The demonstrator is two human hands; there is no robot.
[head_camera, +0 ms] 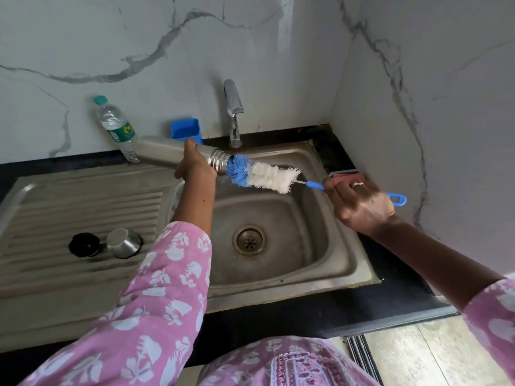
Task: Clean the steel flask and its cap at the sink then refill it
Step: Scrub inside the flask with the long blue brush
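Left hand (192, 166) curled round the steel flask (164, 151), held on its side above the far-left rim of the sink (312, 263), mouth pointing right. Right hand (361, 205) closed round the blue handle of the bottle brush (269, 177), whose blue tip bristles meet the flask mouth. Steel cap (124, 243) and black stopper (84, 244) sit side by side on the draining board (69, 196), left of the basin.

Free room: straight down into the basin (295, 218) under the left fingers (190, 148) and right fingers (338, 191). Tap (233, 112) stands just behind the brush (267, 177), between them. Blue box (186, 130) and plastic bottle (117, 126) crowd behind the left ones, past the flask (164, 151). Side wall (423, 129) close beyond the right ones.
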